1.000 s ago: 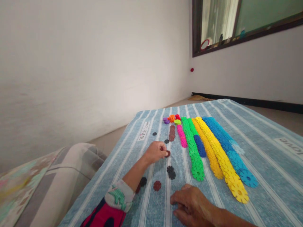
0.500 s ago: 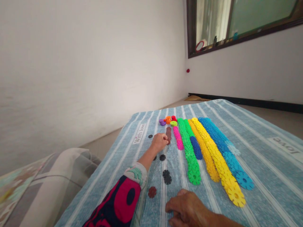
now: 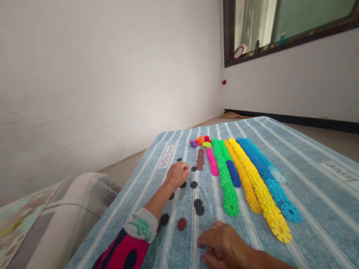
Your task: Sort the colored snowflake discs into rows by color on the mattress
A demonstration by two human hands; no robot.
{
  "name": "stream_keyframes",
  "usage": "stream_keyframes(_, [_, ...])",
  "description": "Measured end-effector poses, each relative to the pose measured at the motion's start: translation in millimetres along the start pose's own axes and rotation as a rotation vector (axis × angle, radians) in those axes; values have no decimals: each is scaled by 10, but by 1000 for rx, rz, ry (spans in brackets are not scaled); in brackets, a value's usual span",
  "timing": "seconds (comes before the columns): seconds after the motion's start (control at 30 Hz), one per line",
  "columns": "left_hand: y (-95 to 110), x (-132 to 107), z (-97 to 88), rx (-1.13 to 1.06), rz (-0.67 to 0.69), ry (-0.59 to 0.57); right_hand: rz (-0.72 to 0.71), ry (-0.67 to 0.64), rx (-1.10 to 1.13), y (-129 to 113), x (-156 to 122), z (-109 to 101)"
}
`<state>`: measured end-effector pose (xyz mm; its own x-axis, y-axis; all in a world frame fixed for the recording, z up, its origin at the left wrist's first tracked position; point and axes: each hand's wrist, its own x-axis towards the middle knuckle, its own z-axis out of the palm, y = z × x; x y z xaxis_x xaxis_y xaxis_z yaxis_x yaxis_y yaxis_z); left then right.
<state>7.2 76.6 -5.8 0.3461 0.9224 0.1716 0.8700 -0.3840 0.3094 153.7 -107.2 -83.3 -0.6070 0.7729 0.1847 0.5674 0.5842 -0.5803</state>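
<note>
My left hand (image 3: 178, 173) is closed above the cloth among scattered black notched discs, its fingertips curled together; I cannot make out anything in them. Close to its fingertips lies a black disc (image 3: 194, 169), with a short row of overlapping brown discs (image 3: 200, 160) just beyond. Nearer me are a pair of overlapping black discs (image 3: 199, 207) and a reddish-brown disc (image 3: 181, 224). My right hand (image 3: 224, 243) rests on the cloth at the near side, fingers loosely bent with a gap between them, and nothing shows in it.
Overlapping rows of pink (image 3: 212, 162), green (image 3: 226, 179), dark blue (image 3: 233, 173), yellow (image 3: 260, 186) and light blue discs (image 3: 260, 168) run along the striped cloth (image 3: 314, 179). Purple, orange, red and lime stacks stand at the far end. A draped grey-and-white fabric (image 3: 81, 213) lies left.
My left hand has drawn back leftward from the brown row, leaving that row and a black disc beside it uncovered. My right hand stays about where it was.
</note>
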Motion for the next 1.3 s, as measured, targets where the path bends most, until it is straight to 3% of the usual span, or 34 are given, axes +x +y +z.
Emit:
stream_keyframes(0.3, [-452,-770,-350,-94,-108,-215,35,70,66,-129,-89,-132])
stream_keyframes(0.57, [-450,-1270,-493,-185,-193,-326,60,117,166,-181,-132,-158])
stream_keyframes(1.03, [-532,-1501,-467,-178,-229,-418,74,97,184,-192,-127,-178])
stream_keyframes(1.3, [-324,-1442,-440,-459,-217,-462,74,99,170,-177,-163,-157])
